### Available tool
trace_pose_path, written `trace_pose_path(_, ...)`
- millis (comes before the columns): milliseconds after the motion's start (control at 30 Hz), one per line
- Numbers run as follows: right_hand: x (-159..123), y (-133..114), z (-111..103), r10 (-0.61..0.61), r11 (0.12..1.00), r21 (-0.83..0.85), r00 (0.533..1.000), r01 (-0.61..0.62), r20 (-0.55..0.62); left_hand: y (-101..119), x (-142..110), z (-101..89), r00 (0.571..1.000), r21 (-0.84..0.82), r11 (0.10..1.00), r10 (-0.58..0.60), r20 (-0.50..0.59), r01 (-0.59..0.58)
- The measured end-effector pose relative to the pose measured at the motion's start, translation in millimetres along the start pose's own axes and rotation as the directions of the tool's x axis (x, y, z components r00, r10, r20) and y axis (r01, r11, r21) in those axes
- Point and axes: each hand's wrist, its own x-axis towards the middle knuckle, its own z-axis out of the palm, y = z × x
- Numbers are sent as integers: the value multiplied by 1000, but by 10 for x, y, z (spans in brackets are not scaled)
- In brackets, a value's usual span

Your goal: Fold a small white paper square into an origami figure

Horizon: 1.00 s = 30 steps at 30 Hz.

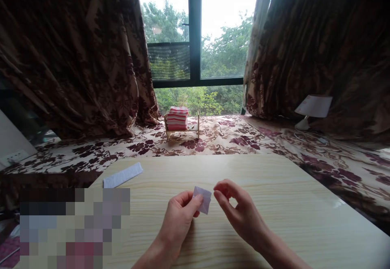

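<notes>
Left hand (pixel 179 214) pinches the small square pale-lilac folded paper (pixel 205 201) over the pale wood-grain table (pixel 304 220), towards six o'clock; right hand (pixel 240 210), at the paper's three o'clock, appears empty, thumb and fingers narrowly apart. Excess pressure could crease it; slack grip could drop it
</notes>
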Motion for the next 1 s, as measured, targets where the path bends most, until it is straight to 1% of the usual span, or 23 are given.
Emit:
trace_pose_path(33,-3,-1,-8,-82,996,-28,997,82,-4,2,3,-1,1000,25,1000,11,-2,-11)
trace_pose_path(100,-7,3,-24,-204,977,-55,978,206,40,6,7,-4,999,67,997,40,3,-40)
trace_pose_path(167,-10,9,-31,-261,960,-73,960,268,100,11,10,-5,998,85,994,61,21,-63)
trace_pose_path(233,-13,15,-27,-279,950,-106,952,293,128,13,11,-7,997,93,993,67,40,-70)
trace_pose_path(433,-17,24,-16,-263,938,-188,951,292,163,-2,19,-25,995,94,993,59,75,-66)
trace_pose_path(533,-17,28,-26,-272,923,-230,945,310,184,3,22,-31,995,83,994,58,83,-65)
trace_pose_path(733,-25,25,-48,-339,841,-360,912,404,232,9,20,-34,995,132,989,59,82,-69)
trace_pose_path(833,-29,5,-55,-378,815,-369,892,447,247,-6,19,-39,994,162,984,55,99,-70)
trace_pose_path(1000,-22,-15,-62,-409,808,-353,881,471,239,-18,21,-41,992,154,984,71,104,-86)
